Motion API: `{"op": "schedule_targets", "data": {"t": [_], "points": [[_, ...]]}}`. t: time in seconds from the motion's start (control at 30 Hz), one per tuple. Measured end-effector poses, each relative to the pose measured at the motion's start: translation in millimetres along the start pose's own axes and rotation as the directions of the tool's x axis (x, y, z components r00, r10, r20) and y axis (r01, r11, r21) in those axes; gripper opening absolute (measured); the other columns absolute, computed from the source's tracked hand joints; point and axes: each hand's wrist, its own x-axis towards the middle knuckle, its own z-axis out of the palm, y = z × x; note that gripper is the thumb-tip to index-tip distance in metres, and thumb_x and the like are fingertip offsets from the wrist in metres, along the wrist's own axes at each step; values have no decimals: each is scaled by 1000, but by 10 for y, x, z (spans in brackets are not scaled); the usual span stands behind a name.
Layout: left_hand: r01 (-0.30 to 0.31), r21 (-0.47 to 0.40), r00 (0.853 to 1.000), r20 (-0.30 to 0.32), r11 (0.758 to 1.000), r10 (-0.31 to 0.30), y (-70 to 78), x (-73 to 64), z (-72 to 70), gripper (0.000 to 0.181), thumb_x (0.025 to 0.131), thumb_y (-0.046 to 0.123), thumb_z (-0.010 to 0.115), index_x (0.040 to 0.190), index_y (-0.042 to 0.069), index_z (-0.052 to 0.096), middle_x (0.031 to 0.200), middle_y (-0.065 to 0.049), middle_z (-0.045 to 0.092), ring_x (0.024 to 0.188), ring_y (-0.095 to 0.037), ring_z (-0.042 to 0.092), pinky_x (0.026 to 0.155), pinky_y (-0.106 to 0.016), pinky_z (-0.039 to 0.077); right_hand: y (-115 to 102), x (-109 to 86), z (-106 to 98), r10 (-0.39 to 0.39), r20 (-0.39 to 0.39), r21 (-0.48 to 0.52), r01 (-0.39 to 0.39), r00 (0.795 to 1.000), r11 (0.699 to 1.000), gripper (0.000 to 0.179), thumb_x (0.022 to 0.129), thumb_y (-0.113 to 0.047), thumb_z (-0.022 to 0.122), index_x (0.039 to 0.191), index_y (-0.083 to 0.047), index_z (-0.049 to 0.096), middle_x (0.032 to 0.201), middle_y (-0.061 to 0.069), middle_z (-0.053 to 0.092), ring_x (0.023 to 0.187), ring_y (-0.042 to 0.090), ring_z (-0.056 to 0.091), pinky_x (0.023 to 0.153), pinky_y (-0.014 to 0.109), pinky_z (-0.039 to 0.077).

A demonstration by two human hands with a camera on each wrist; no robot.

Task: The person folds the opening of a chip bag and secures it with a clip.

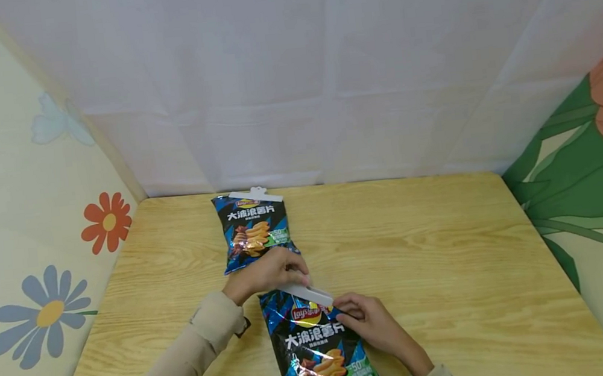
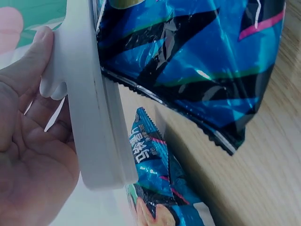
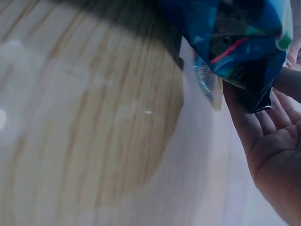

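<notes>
A dark blue bag of potato chips [image 1: 317,347] lies at the table's near edge, its top end pointing away from me. Across that top sits a white bag clip [image 1: 312,296]. My left hand [image 1: 272,269] holds the clip by its handle part, with the thumb on it in the left wrist view. At the bag's top right corner, my right hand [image 1: 374,323] pinches the corner between thumb and fingers, close to the clip's end. From the left wrist view, the clip [image 2: 87,103] stands beside the bag's sealed edge; whether it is fastened there I cannot tell.
A second, matching chip bag [image 1: 255,232] lies farther back on the wooden table [image 1: 421,237], a white clip [image 1: 256,196] across its top. A white cloth [image 1: 291,80] hangs behind the table. Flower-patterned panels [image 1: 46,312] stand at both sides.
</notes>
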Motion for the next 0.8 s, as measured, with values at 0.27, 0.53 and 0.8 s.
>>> {"op": "schedule_targets", "data": {"t": [0.27, 0.53, 0.8], "points": [[-36, -6, 998, 49, 999, 36, -6, 68, 39, 10, 91, 17, 71, 91, 9, 77, 86, -1, 73, 70, 0, 55, 65, -19, 47, 14, -3, 7, 30, -33, 38, -28, 999, 999, 19, 94, -1, 64, 110, 7, 57, 107, 24, 67, 99, 28, 71, 82, 24, 57], [-35, 16, 997, 74, 999, 34, 5, 115, 112, 9, 92, 18, 70, 90, 11, 77, 83, 0, 72, 67, 0, 54, 63, -18, 46, -3, -12, 35, 50, -55, 66, -46, 997, 997, 18, 94, 3, 62, 109, 7, 52, 108, 24, 63, 100, 33, 70, 82, 24, 57], [33, -26, 996, 89, 999, -31, -9, 102, 180, 10, 93, 18, 69, 89, 13, 76, 85, 1, 72, 68, -2, 57, 63, -20, 48, -15, -8, 52, 98, -92, 24, -96, 991, 995, 15, 94, 5, 60, 107, 4, 53, 106, 21, 64, 92, 20, 71, 72, 22, 57]]}}
